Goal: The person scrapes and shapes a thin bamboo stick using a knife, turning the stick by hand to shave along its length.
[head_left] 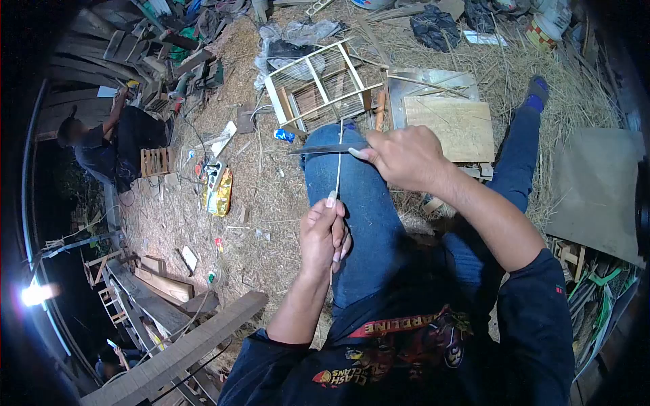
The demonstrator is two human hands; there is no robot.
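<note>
My left hand (323, 233) is closed on a thin pale strip (338, 172), which runs up over my thigh in blue jeans. In my right hand (406, 157) is a knife, its handle hidden in my closed fingers. The dark blade (318, 149) points left and lies across the strip above my left hand. A wooden frame with thin bars (318, 84) stands on the ground just beyond my knee.
A wooden board (450, 128) lies beyond my right hand. At the left are a yellow packet (219, 196) and a seated person (101, 145). A wooden beam (183, 345) crosses the lower left. Shavings and straw cover the ground.
</note>
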